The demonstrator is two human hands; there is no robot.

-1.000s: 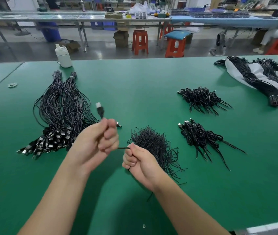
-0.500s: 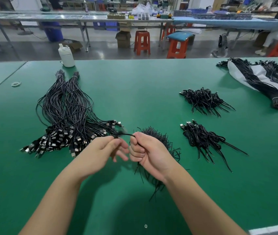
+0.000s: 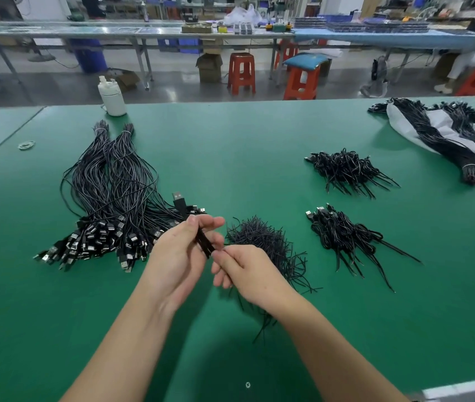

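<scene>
My left hand (image 3: 177, 256) holds a folded black USB cable (image 3: 198, 236) between thumb and fingers, its metal plug (image 3: 177, 196) pointing up and away. My right hand (image 3: 245, 271) pinches the cable's lower end, fingers curled. Both hands hover over the green table (image 3: 230, 146). A heap of short black twist ties (image 3: 265, 242) lies just behind my right hand. To the left spreads a large bundle of loose black USB cables (image 3: 108, 198) with their plugs toward me.
Two piles of coiled, tied cables lie to the right, one far (image 3: 346, 169) and one near (image 3: 343, 233). More bundles rest on a white bag (image 3: 445, 134) at the far right. A white bottle (image 3: 112, 97) and rubber bands (image 3: 26, 145) sit at the back left.
The cable, drawn down between both hands half a second ago, is now folded into a short bunch in my left hand with the plug sticking up. My right hand has moved to its lower end.
</scene>
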